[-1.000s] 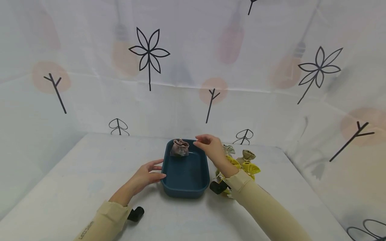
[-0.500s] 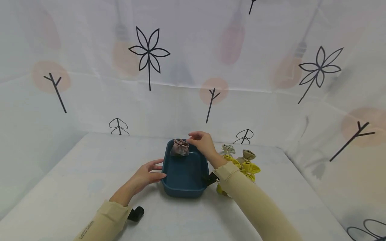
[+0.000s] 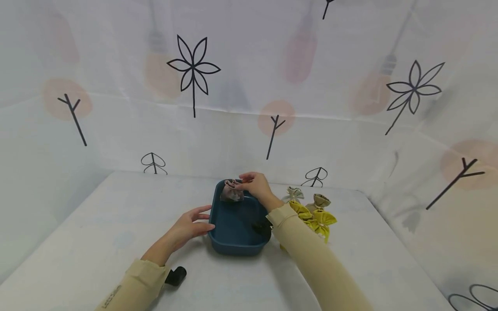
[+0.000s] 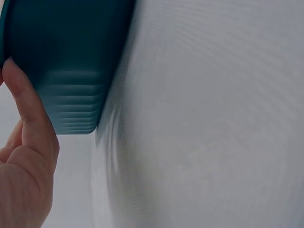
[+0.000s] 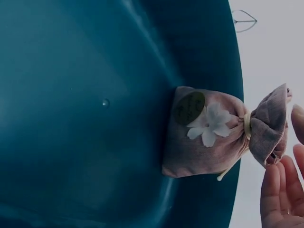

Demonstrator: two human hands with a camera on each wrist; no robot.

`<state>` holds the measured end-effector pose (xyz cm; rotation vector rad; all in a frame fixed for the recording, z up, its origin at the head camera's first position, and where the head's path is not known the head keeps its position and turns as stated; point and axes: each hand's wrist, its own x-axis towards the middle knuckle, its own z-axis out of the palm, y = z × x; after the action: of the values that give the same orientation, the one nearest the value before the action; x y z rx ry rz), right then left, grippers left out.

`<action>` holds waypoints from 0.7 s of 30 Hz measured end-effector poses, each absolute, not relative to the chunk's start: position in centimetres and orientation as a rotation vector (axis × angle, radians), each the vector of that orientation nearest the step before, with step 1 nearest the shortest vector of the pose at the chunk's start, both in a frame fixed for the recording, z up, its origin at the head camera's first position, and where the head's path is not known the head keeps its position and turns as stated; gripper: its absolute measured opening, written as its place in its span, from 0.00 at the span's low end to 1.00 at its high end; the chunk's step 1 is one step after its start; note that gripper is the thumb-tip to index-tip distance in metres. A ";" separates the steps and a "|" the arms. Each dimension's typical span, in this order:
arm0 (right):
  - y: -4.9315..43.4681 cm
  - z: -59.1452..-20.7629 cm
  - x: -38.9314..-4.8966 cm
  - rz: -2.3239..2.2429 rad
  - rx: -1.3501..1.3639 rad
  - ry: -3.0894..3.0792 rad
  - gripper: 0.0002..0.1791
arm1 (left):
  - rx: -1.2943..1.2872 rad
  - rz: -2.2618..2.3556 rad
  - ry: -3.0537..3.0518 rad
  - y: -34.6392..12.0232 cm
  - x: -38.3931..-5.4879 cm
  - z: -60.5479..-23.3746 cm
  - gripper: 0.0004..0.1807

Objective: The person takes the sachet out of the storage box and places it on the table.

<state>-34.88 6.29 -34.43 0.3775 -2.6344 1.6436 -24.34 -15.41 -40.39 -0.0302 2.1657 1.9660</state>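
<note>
A mauve drawstring sachet stands upright in the far left corner of the blue rectangular bin. In the right wrist view, a white flower and a green oval label show on the sachet, tied below its gathered top. My right hand is at that top, thumb and fingers parted around its edge; a fingertip appears to touch the cloth. My left hand rests against the bin's left side with fingers extended. In the left wrist view, a fingertip of the left hand lies at the rim of the bin.
Right of the bin, partly behind my right sleeve, is a cluster of sachets: yellow ones, a tan one and a pale one. A white cloth covers the table, and a patterned curtain rises behind it.
My right hand has moved left across the bin's far end to the top of the mauve sachet. My left hand, the bin and the sachet have stayed in place.
</note>
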 end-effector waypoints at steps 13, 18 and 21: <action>5.9 -34.9 -34.8 1.645 0.441 -2.735 0.15 | 0.001 1.967 2.155 -15.4 -24.1 -40.1 0.37; 5.8 -35.0 -34.7 1.729 0.442 -2.681 0.11 | 0.015 1.972 2.152 -15.3 -24.0 -39.9 0.37; 5.7 -35.0 -34.9 1.715 0.430 -2.686 0.10 | 0.015 1.975 2.151 -15.3 -23.9 -39.8 0.37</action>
<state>-34.87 5.71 -35.01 0.4297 -2.6863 1.7152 -23.92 -15.30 -39.83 0.0150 2.1510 1.9748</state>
